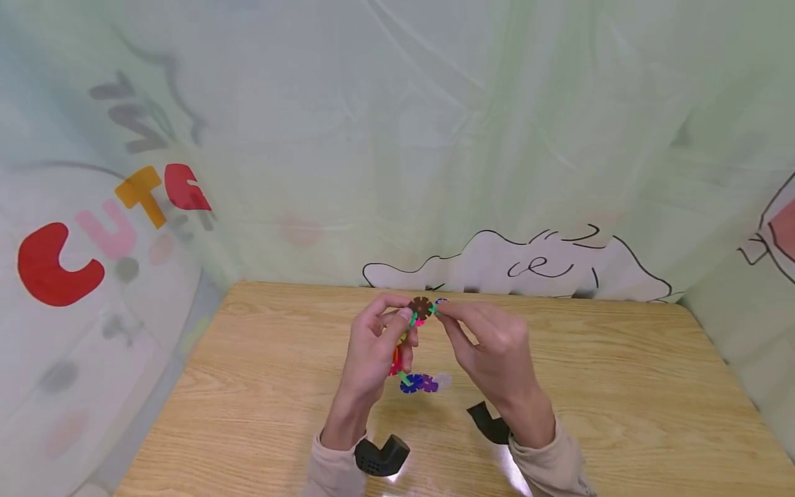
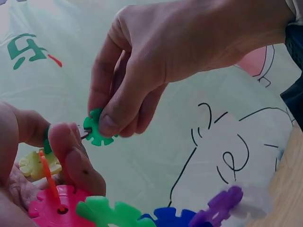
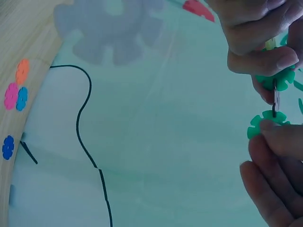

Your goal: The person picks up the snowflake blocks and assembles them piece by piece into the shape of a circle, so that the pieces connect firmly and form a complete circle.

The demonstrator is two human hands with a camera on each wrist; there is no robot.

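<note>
My left hand (image 1: 370, 348) grips a chain of notched plastic discs. Close by its thumb sits a brown disc (image 1: 420, 308), joined edge-on to a green disc at the fingertips. Lower down hang a yellow disc (image 2: 40, 164), an orange disc (image 2: 49, 176), a pink disc (image 2: 57, 205), a light green disc (image 2: 110, 212), a blue disc (image 1: 410, 384), a purple disc (image 1: 428, 383) and a whitish disc (image 1: 442, 381). Between thumb and fingers, my right hand (image 1: 497, 345) pinches another green disc (image 2: 98, 128), which meets the brown disc's edge.
Beyond the hands, loose discs lie on the wooden table (image 1: 261, 386): an orange disc (image 3: 22, 71), a pink disc (image 3: 11, 96), a light blue disc (image 3: 22, 98) and a dark blue disc (image 3: 8, 147). A printed curtain (image 1: 435, 138) hangs behind the table.
</note>
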